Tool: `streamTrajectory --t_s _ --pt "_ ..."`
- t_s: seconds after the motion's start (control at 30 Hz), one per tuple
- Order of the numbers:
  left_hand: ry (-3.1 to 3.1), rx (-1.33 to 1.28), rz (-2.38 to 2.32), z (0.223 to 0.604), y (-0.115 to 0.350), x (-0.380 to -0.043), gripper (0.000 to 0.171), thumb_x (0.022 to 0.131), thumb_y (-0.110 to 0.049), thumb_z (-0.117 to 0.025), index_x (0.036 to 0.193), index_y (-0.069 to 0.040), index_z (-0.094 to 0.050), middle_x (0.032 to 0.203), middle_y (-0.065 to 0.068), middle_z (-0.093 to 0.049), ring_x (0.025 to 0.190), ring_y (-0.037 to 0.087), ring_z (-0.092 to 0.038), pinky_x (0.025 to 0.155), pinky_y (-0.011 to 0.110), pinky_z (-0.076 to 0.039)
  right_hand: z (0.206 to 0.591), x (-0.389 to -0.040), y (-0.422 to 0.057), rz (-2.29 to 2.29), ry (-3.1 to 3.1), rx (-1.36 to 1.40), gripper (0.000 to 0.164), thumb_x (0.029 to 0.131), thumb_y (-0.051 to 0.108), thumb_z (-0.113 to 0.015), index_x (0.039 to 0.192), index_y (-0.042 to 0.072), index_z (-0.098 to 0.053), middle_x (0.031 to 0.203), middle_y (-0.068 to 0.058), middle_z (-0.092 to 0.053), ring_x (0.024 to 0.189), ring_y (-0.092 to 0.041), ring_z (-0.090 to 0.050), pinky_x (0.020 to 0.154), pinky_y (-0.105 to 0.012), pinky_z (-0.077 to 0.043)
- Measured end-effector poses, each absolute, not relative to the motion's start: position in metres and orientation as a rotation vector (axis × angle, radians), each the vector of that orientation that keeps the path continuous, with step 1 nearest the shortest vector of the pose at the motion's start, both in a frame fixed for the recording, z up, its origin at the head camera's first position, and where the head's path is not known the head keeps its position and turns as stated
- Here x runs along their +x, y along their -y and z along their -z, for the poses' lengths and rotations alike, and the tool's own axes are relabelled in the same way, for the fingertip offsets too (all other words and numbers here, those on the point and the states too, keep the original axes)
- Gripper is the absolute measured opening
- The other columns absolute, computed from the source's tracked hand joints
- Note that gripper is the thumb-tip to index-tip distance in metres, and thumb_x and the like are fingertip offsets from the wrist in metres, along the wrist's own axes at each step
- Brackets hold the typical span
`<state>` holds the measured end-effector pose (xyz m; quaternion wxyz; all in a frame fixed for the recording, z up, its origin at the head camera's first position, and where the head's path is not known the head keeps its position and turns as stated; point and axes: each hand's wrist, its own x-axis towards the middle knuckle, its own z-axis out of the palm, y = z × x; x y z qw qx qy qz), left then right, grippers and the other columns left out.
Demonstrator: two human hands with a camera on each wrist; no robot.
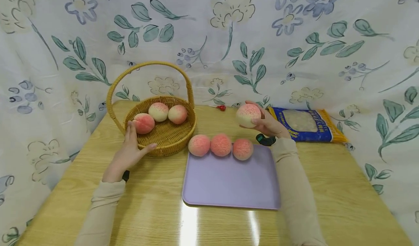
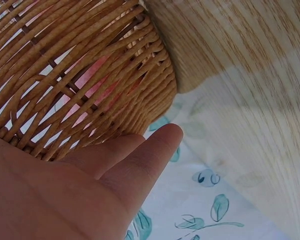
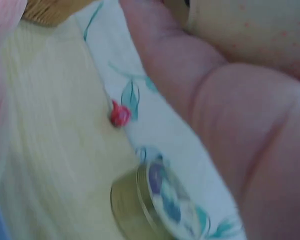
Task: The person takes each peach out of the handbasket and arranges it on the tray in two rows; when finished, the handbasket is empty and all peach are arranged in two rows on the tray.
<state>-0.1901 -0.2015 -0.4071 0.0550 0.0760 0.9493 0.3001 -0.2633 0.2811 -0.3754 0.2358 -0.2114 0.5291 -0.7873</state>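
Note:
My right hand grips a pink and cream peach above the table, behind the tray. The same peach fills the upper right of the right wrist view, partly hidden by a finger. My left hand rests against the left front side of a wicker basket with a tall handle, its fingers straight and thumb spread along the rim. Inside the basket lie three peaches. Three more peaches stand in a row along the back edge of a lilac tray.
A blue and yellow bag lies at the back right, behind my right wrist. Near the back edge is a small red item. The right wrist view also shows a round gold tin. A floral cloth hangs behind the wooden table.

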Motion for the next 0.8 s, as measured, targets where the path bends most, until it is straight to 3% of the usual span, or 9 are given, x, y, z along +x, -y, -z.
streamTrajectory --t_s 0.2,0.4,0.8 --pt "-2.887 0.23 -0.916 0.408 0.204 -0.19 0.115 0.092 -0.063 -0.05 0.145 -0.003 0.032 0.154 0.017 0.035 0.142 0.058 -0.001 0.106 0.07 -0.024 0.396 -0.251 -0.307 2.217 -1.442 -0.605 0.069 0.091 -0.013 -0.042 0.148 0.025 -0.034 0.138 -0.004 -0.038 0.12 -0.019 -0.056 0.098 -0.04 -0.051" --pt "-2.885 0.223 -0.909 0.409 0.203 -0.19 0.115 0.092 -0.063 -0.049 0.145 -0.002 0.031 0.153 0.018 0.035 0.142 0.058 0.0 0.107 0.07 -0.024 0.419 -0.232 -0.33 2.286 -1.435 -0.569 0.067 0.091 -0.012 -0.044 0.144 0.03 -0.041 0.134 0.0 -0.044 0.116 -0.015 -0.056 0.094 -0.03 -0.053" --pt "-2.869 0.229 -0.925 0.403 0.199 -0.19 0.116 0.091 -0.063 -0.051 0.145 -0.003 0.032 0.154 0.017 0.036 0.142 0.056 0.003 0.107 0.07 -0.022 0.45 -0.205 -0.354 2.35 -1.393 -0.547 0.065 0.093 -0.009 -0.047 0.146 0.027 -0.037 0.137 0.006 -0.051 0.119 -0.011 -0.056 0.096 -0.027 -0.05"
